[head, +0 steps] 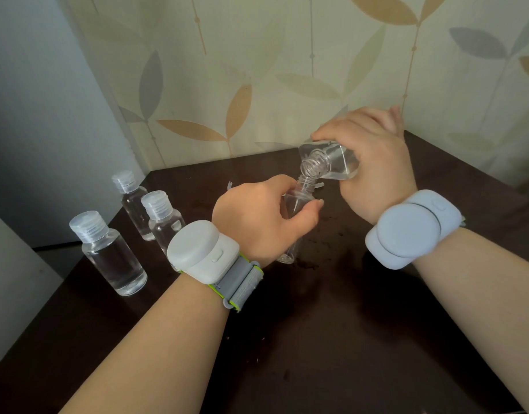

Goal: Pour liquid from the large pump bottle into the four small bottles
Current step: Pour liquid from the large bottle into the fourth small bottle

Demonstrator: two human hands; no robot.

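Three capped small bottles [114, 252] [164, 221] [132, 203] are stood together at the left edge of the dark bench [347, 324], each holding clear liquid. A fourth small bottle [299, 198], uncapped, is held upright near the middle of the bench by the left hand [263, 216], whose fingers and thumb are curled round it. The large bottle [329, 162], with its pump removed, is gripped by the right hand [373, 165] and tilted so that its threaded neck is touching the open mouth of the small bottle. Pale wrist devices [203, 252] [412, 231] are worn on both forearms. Small dark spots are seen on the bench below the hands.
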